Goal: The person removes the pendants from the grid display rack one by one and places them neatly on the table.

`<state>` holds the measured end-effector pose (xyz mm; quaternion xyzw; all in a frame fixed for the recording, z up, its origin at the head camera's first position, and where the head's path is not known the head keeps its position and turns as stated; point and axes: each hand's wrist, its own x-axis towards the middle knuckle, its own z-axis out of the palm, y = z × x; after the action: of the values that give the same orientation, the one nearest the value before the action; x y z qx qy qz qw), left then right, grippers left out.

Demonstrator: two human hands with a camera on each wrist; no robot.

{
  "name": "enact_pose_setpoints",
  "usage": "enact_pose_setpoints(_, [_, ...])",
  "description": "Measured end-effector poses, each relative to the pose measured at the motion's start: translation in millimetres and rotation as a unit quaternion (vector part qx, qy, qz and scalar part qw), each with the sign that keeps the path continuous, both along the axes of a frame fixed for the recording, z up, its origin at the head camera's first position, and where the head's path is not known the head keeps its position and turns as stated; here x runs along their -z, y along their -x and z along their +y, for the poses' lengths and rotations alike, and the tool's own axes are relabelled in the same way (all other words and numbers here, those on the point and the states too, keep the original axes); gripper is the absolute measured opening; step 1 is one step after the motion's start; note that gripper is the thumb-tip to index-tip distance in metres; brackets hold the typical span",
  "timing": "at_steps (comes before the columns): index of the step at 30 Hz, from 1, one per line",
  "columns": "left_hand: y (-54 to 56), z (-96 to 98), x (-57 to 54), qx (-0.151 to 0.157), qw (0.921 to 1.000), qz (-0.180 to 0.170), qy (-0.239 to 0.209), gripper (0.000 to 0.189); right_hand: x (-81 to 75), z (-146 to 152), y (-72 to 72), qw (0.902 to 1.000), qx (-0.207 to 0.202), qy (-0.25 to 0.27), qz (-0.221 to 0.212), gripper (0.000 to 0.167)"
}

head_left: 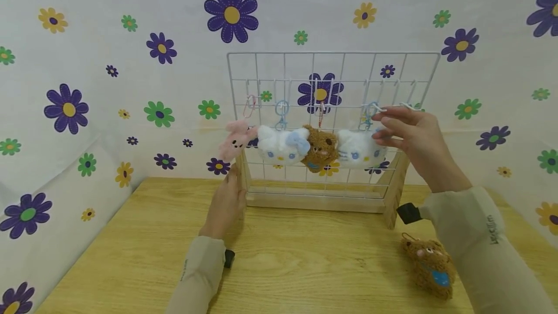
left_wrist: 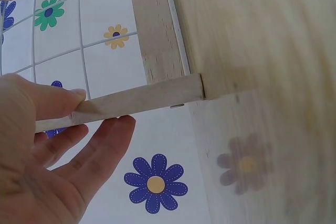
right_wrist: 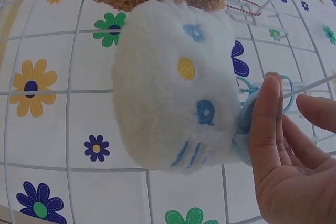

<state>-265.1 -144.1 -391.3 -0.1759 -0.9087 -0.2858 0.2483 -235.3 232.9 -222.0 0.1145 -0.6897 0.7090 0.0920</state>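
Note:
My left hand [head_left: 225, 202] pinches the wooden leg [left_wrist: 142, 96] of a white wire grid rack [head_left: 320, 193] between thumb and fingers. My right hand [head_left: 420, 142] is raised at the rack's right side. Its straight fingers lie against the blue bow [right_wrist: 244, 129] of a white cat plush keychain [head_left: 357, 149], close to the blue ring [head_left: 371, 109] on its hook; the thumb stands apart. Left of this plush hang a brown bear keychain [head_left: 321, 147], another white cat plush keychain [head_left: 281, 147] with a blue bow, and a pink plush keychain [head_left: 237, 140].
Another brown bear keychain [head_left: 429, 265] lies on the wooden table [head_left: 305, 260], near my right forearm. A white hook [head_left: 410, 106] juts from the grid by my right hand. Behind the rack hangs a white flower-patterned cloth [head_left: 183, 8].

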Motion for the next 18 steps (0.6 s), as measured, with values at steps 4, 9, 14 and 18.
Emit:
enact_pose_setpoints(4, [-0.6, 0.1, -0.1, -0.001, 0.9999, -0.011, -0.005, 0.061, -0.1, -1.1, 1.7, 0.9990, -0.022, 0.039, -0.004, 0.018])
enact_pose_setpoints(9, [-0.1, 0.6, -0.4, -0.005, 0.9999, -0.011, -0.006, 0.063, -1.7, -3.0, 3.7, 0.9986, -0.020, 0.049, -0.008, 0.017])
enact_pose_setpoints(14, [0.9, 0.4, 0.3, -0.004, 1.0000, -0.003, -0.002, 0.062, -3.9, -6.1, 4.8, 0.9993, 0.005, 0.035, -0.008, 0.020])
enact_pose_setpoints(18, [0.7, 0.3, 0.6, 0.000, 1.0000, 0.002, -0.002, 0.061, -5.1, -9.8, 6.9, 0.9993, 0.021, 0.029, -0.009, 0.017])
